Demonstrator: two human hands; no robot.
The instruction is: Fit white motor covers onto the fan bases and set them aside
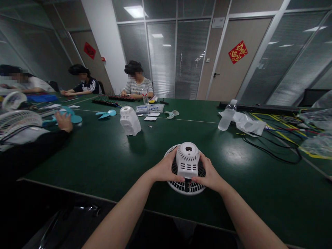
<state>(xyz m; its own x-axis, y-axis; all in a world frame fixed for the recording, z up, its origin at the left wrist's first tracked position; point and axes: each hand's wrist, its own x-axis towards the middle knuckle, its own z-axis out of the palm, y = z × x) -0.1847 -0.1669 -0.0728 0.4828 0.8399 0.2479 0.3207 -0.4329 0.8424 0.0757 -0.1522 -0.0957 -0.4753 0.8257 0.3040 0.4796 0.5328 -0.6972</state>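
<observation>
A white fan motor housing [187, 160] with rows of vent slots and a round hole in its top sits over a round white fan grille [178, 188] near the table's front edge. My left hand [167, 167] grips the housing's left side, thumb at its lower front. On the opposite side my right hand [209, 173] wraps round it the same way, thumb close to the other. Between the thumbs a dark part shows at the housing's base. The fingertips behind the housing are hidden.
A second white housing [130, 121] stands further back left. Blue fan blades [105, 114], plastic packets [149, 109] and a water bottle [227, 116] are on the green table [155, 145]. Black cables [272, 147] lie right. At left, a co-worker's hand [64, 121] touches blue blades. Other people sit across.
</observation>
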